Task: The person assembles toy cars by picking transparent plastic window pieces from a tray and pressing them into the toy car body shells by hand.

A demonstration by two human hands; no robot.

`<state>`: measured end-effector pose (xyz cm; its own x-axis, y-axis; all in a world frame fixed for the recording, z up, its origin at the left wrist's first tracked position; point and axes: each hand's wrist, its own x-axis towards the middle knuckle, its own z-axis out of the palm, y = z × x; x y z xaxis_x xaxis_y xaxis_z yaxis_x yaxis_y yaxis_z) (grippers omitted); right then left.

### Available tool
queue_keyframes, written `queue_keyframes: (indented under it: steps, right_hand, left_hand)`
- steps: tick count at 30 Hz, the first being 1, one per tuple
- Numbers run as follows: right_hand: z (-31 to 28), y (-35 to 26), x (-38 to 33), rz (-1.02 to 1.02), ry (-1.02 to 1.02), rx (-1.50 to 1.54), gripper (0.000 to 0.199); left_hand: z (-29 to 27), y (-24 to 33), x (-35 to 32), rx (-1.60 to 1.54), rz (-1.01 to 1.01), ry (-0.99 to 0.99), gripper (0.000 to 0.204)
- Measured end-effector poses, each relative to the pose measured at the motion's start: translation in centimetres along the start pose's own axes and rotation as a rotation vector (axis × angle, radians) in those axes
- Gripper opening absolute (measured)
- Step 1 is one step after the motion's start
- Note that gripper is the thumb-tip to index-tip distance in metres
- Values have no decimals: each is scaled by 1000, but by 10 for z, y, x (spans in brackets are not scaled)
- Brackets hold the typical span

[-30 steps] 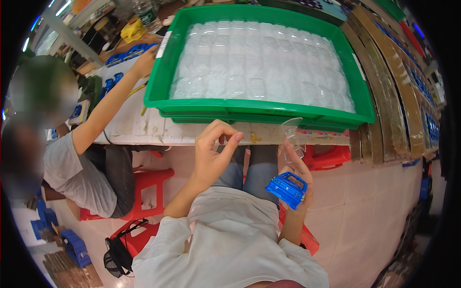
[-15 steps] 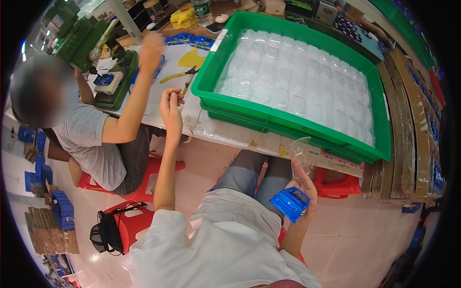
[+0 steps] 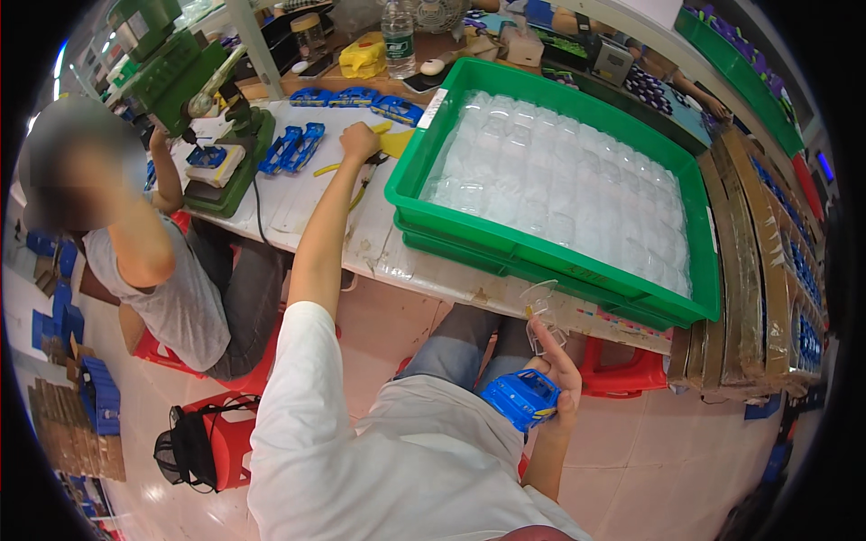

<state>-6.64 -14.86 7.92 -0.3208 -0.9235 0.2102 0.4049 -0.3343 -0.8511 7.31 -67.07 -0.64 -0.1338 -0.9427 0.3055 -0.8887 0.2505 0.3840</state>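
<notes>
My left hand (image 3: pixel 360 142) is stretched out over the table, its fingers curled at the edge of a yellow cloth (image 3: pixel 395 142). What the fingers close on, if anything, is hidden. Right beside that hand lie cutters with yellow handles (image 3: pixel 327 169), partly covered by my wrist. Over my lap, my right hand (image 3: pixel 561 371) holds a blue toy car body (image 3: pixel 520 397) in its palm. A clear plastic window part (image 3: pixel 547 332) is held upright at the fingertips of the same hand.
A green crate (image 3: pixel 541 243) full of clear plastic parts fills the table's right side. Blue car bodies (image 3: pixel 293 149) lie left of my hand, more behind it. A co-worker (image 3: pixel 162 298) sits left at a green press (image 3: pixel 239 162). Cardboard trays (image 3: pixel 753 261) stand right.
My left hand has reached forward to the yellow cloth and cutters. The co-worker's hand has drawn back from the table toward the head. My right hand keeps the car body and window part, slightly turned.
</notes>
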Motion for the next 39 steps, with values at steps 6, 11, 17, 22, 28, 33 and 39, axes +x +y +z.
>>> queue_keyframes:
  steps: [6, 11, 17, 22, 28, 33, 39]
  right_hand:
    - [-3, 1, -1, 18, -13, -7, 89]
    - [-2, 2, 10, 73, -20, 29, 87]
    - [5, 11, 19, 143, -130, 20, 84]
    - [8, 8, 15, 143, -131, -127, 77]
    - [6, 7, 12, 39, -151, -330, 75]
    - [9, 4, 12, 24, -135, -396, 79]
    - [5, 7, 14, -18, -117, -453, 76]
  left_hand:
    - [-44, 4, -11, -724, 28, 842, 23]
    - [-153, 87, -156, -1264, 67, 461, 12]
    - [-179, 119, -291, -1343, 109, 18, 10]
    - [-174, 138, -320, -1623, 183, -466, 11]
    - [-160, 144, -319, -1299, 482, -379, 13]
    - [-163, 159, -321, -1341, 175, -500, 25]
    - [-157, 145, -315, -1192, 115, -547, 13]
